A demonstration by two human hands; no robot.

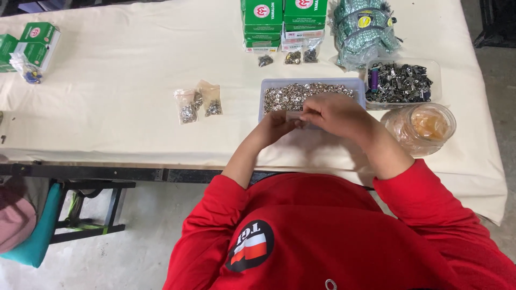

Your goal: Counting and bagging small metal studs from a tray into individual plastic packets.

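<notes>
The person in the red top is leaning over the table [123,91], and both hands are meeting just in front of the tray [310,82] of shiny snaps [301,95]. The left hand [278,124] and the right hand [332,111] are pinching a small clear bag [299,116] between them. The fingers are closing on it, though the bag is mostly hidden, so I am only fairly sure that is what it is.

It looks like they are filling the bag with snaps. Two filled bags [198,102] are lying to the left, well apart. To go on, the bag's mouth needs to be held open with care, or the snaps could be spilling. A jar [422,128] is standing near the right wrist, and a box of dark clips [400,83] is sitting beside the tray.
</notes>
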